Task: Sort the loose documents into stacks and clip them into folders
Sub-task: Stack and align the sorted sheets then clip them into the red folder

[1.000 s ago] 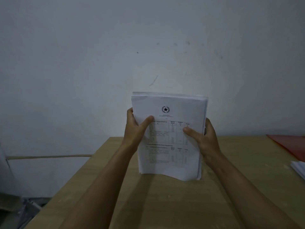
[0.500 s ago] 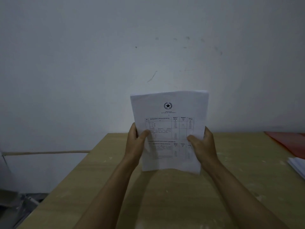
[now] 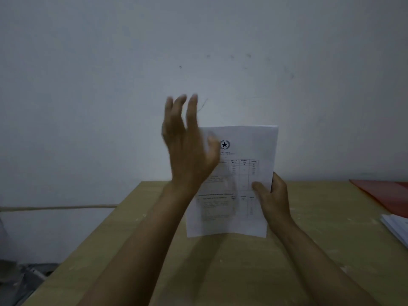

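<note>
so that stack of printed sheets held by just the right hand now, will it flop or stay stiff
The stack of printed sheets probably stays fairly stiff: it stands upright with only the right hand pinching its right edge. The unsupported side may sag or fan, since the left hand is open and raised, blurred, in front of it. Loose sheets could also slip apart, as no clip shows.

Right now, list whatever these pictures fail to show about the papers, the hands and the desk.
Head view only:
- Papers: table text too small and dim to read; the left part is hidden behind the left hand.
- Sheet count: only the front page faces the camera.
- Left hand: motion-blurred, so contact with the papers is unclear.
- Right hand: fingers behind the papers are hidden.
- Red folder and white stack: cut off by the right edge.
</note>
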